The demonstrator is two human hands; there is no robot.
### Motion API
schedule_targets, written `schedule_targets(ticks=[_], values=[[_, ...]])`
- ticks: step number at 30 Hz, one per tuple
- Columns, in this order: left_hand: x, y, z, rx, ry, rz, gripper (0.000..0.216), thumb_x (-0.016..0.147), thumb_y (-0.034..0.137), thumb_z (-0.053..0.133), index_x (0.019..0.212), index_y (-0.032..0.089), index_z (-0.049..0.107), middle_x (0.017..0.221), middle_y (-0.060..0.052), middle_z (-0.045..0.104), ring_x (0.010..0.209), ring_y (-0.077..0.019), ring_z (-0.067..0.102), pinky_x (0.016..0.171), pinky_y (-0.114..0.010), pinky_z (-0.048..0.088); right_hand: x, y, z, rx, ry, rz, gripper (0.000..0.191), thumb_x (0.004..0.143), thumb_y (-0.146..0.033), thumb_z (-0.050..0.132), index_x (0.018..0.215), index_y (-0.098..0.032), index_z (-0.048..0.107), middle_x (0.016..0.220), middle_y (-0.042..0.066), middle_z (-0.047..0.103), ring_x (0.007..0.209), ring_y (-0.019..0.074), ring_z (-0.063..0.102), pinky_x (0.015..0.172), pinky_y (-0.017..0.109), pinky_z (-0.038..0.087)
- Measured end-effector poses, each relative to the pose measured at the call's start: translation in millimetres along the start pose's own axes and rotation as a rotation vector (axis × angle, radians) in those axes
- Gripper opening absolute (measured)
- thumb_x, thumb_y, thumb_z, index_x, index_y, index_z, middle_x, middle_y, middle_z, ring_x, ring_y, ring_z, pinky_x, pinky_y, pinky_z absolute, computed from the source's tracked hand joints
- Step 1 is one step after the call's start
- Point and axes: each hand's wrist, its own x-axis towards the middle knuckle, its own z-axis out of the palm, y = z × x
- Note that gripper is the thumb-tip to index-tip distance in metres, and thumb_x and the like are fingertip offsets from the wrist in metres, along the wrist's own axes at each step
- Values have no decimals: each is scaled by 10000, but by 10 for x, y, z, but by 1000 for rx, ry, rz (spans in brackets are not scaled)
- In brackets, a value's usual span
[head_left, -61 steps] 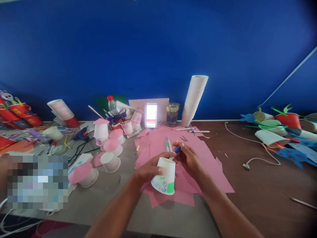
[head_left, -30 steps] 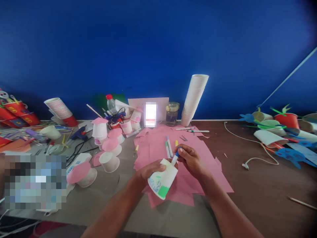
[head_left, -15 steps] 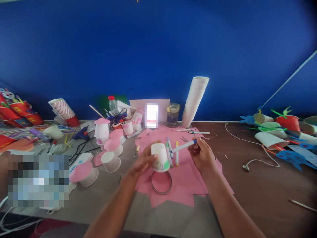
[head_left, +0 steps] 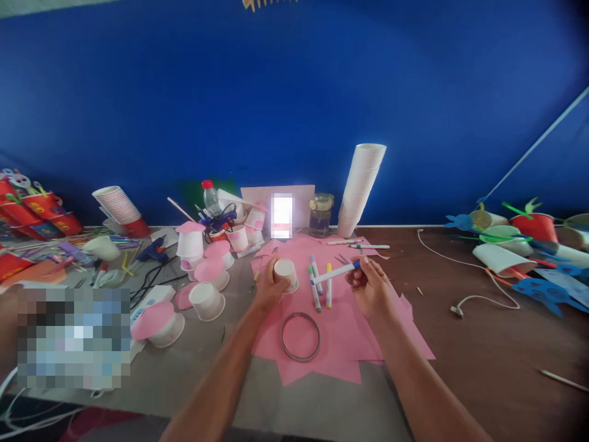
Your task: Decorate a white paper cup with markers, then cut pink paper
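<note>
My left hand [head_left: 270, 283] is closed around the side of a small white paper cup [head_left: 286, 274], which is upside down over the pink paper [head_left: 345, 331]. Colour shows near the cup's rim. Between the fingers of my right hand [head_left: 372, 282] is a white marker [head_left: 335, 273] with a blue end; its other end points left toward the cup. Several more markers [head_left: 328, 287] lie on the paper between my hands. Nearer to me, a thin round ring [head_left: 300, 337] rests flat on the pink sheets.
At left stand several upturned cups, some with pink discs [head_left: 209, 269], beside a glue gun [head_left: 153, 248] and power strip [head_left: 150, 302]. A tall cup stack [head_left: 362, 187] leans behind, near a glass jar [head_left: 321, 215]. Cable [head_left: 488, 299] and decorated cups [head_left: 504, 258] occupy the right.
My left hand has moved the cup away from me and slightly left, tipping its base more toward me. My right hand has shifted slightly left with the marker.
</note>
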Motion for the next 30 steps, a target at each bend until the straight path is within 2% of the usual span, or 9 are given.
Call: schedule_targets(ticks=[2,4,6,7,10,12,14,20,30], values=[[-19,42,-19,-22,9,64,595,686,250,683,1252,202,509,1203,-86,578,1152,-259,524,952,-375,434,-10,-11,12,0,2,3,262,674,-415,805,717,-190,677,506,-65,452,469,61,392,474,219,345],[-71,136,-40,16,99,210,465,758,276,638,1209,225,539,1251,-85,557,1211,-250,487,995,-380,405,-27,-26,32,-5,-3,3,254,672,-411,804,736,-196,686,518,-65,448,478,62,403,476,216,347],[-150,260,-50,93,249,394,257,843,322,560,1073,211,587,1110,-79,600,1093,-222,540,967,-377,410,-53,-34,61,-38,-24,-6,252,673,-416,798,749,-201,690,534,-62,446,484,66,402,477,219,348],[-196,324,-45,133,265,473,192,875,341,519,978,201,600,991,-66,609,983,-203,564,902,-358,434,-70,-30,77,-65,-42,-10,256,678,-426,789,749,-202,690,540,-59,448,484,68,398,477,223,348],[-329,478,24,260,-15,554,211,913,353,462,889,192,596,815,-48,592,755,-166,544,715,-302,444,-135,19,127,-150,-108,2,278,687,-461,764,730,-197,688,527,-51,447,485,82,389,475,238,338],[-391,528,99,383,-246,536,223,869,392,548,945,190,608,858,-70,611,782,-183,555,724,-307,448,-189,76,153,-181,-143,29,293,679,-477,765,722,-198,687,505,-52,438,483,88,385,473,241,328],[-422,534,167,482,-367,496,315,818,429,624,1016,185,610,924,-97,626,841,-212,568,741,-317,442,-243,134,171,-195,-175,61,296,674,-479,773,728,-200,688,502,-54,435,489,90,386,479,239,331],[-440,488,222,560,-415,354,302,955,375,397,1073,203,616,851,-72,649,745,-192,573,673,-298,379,-322,209,193,-259,-219,111,330,710,-517,744,727,-199,659,507,-56,433,476,90,378,440,227,293],[-435,617,340,361,-479,100,348,944,389,383,929,142,628,679,-21,557,590,-124,433,553,-263,323,-233,243,147,-248,-155,118,388,693,-547,750,659,-184,619,459,-74,385,452,71,326,440,220,247]])
